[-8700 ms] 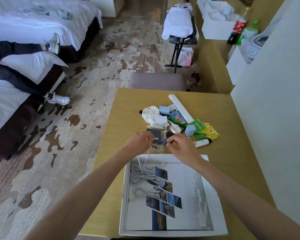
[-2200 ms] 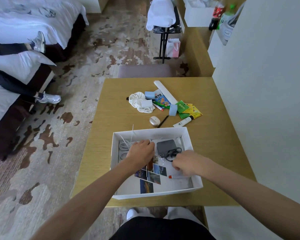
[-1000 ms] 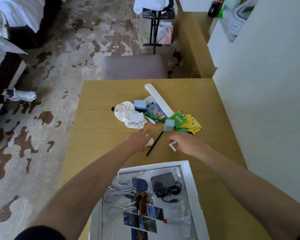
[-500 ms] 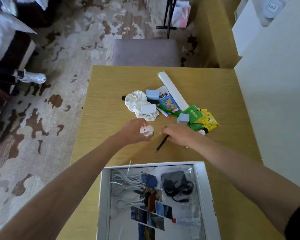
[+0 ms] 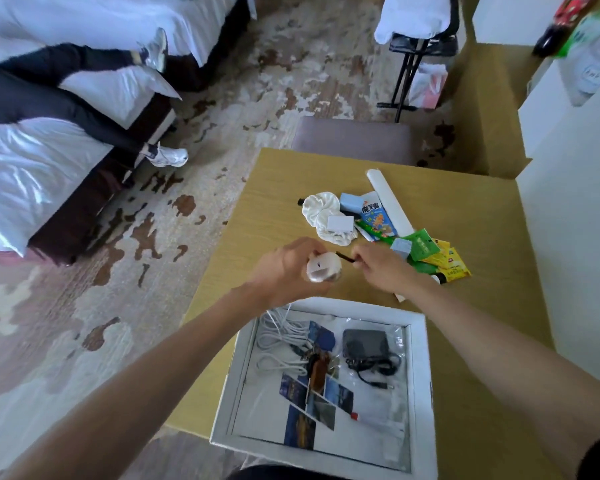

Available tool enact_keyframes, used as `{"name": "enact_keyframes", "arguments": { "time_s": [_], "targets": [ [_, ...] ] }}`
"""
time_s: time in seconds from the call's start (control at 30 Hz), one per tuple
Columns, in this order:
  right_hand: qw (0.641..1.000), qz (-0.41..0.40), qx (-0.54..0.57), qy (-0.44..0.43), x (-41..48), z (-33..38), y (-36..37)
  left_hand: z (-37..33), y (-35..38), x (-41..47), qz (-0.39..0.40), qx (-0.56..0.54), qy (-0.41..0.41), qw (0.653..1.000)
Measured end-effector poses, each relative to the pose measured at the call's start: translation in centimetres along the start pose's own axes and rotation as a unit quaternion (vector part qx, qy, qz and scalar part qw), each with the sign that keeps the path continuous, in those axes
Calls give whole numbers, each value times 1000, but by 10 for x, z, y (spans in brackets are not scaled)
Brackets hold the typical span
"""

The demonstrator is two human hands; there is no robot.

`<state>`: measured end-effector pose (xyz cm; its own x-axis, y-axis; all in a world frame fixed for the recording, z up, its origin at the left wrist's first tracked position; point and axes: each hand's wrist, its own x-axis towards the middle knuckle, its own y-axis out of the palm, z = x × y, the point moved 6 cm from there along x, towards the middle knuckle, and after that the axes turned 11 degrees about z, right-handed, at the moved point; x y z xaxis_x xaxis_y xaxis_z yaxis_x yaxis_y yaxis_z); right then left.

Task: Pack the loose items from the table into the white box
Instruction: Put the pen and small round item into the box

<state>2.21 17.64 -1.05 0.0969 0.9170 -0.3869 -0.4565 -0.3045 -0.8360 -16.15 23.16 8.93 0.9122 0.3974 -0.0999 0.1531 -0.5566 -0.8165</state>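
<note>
My left hand (image 5: 288, 270) is shut on a small white oval case (image 5: 323, 268), lifted just above the table beyond the box. My right hand (image 5: 383, 268) pinches a thin black pen (image 5: 344, 257) whose tip points left toward the case. The white box (image 5: 421, 358) sits open at the table's near edge and holds white cables (image 5: 279, 337), several photo cards (image 5: 312, 403), a brown key fob (image 5: 318, 370) and a dark grey device with a black cord (image 5: 366, 344). Loose items remain in a pile behind my hands.
The pile on the wooden table (image 5: 274, 209) holds a white scrunchie (image 5: 321, 207), a small white card (image 5: 340, 224), a snack packet (image 5: 376, 218), a white tube (image 5: 387, 199), green and yellow sachets (image 5: 437, 256). A chair (image 5: 352, 138) stands behind; a white wall (image 5: 575, 237) flanks the right.
Both hands have lifted off the table: the left has raised the white oval case, the right has picked up the black pen. The view has tilted upward.
</note>
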Motion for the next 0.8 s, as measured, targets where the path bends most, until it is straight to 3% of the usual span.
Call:
{"name": "enact_keyframes", "arguments": {
  "time_s": [0.13, 0.23, 0.47, 0.6, 0.8],
  "targets": [
    [958, -192, 209, -29, -51, 22, -52, -28, 5, -39, -28, 34, 31, 999],
    [917, -229, 325, -44, -90, 40, -71, -38, 27, -62, 14, 47, 31, 998],
    [922, -95, 375, -17, -143, 72, -39, -34, 87, -98, 180, 88, 28, 979],
    [953, -35, 299, 24, -159, 77, 0, -24, 104, -106, 242, 152, 20, 958],
    [977, 47, 191, 86, -169, 79, 50, -18, 121, -112, 262, 197, 52, 943]
  ]
}}
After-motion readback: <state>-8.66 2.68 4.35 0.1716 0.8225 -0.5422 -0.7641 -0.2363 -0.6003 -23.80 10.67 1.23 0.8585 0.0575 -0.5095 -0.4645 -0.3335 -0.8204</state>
